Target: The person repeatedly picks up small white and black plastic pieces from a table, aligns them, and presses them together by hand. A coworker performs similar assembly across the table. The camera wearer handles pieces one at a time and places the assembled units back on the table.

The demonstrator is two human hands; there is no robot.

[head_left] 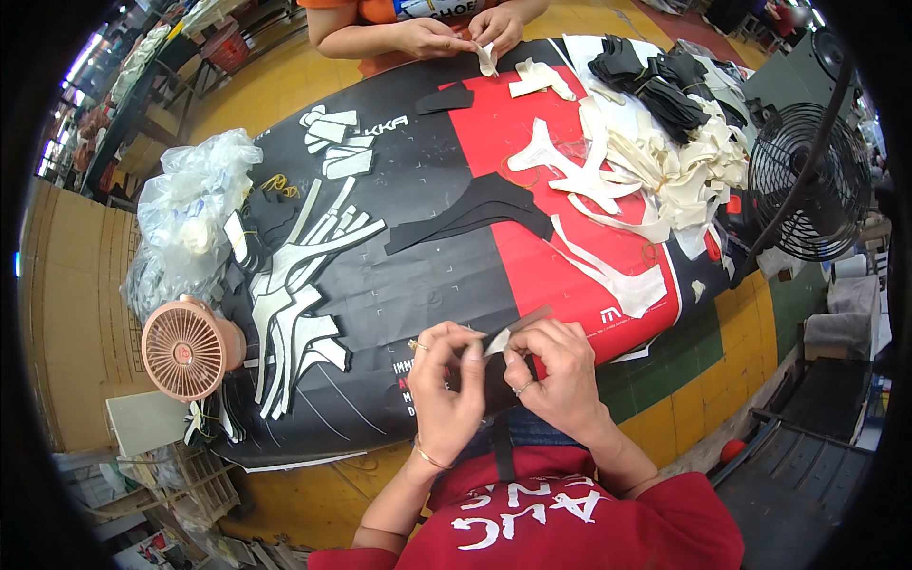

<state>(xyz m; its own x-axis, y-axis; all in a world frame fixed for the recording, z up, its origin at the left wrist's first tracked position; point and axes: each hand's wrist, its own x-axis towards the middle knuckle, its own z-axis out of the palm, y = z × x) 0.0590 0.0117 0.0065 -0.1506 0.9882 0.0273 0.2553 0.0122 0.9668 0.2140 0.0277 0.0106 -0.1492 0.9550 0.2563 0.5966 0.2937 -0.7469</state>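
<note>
Close to the table's near edge, my left hand point(446, 388) and my right hand point(559, 372) meet with fingers pinched together. Between the fingertips is a small cut piece point(498, 342), white on its visible face, with a dark strip showing beside it; the fingers cover much of it. Beyond my hands lie black curved cut pieces point(484, 211), overlapping flat on the mat. White cut pieces with dark edges point(294, 285) fan out in stacks to the left. To the right, a cream V-shaped piece point(632, 288) rests on the red part of the mat.
A pink fan point(187, 350) and plastic bags point(190, 209) stand along the left edge. Cream pieces point(679, 166), tied black bundles point(655, 81) and a black fan point(807, 180) crowd the right. Across the table, another person's hands point(465, 36) hold a cream piece.
</note>
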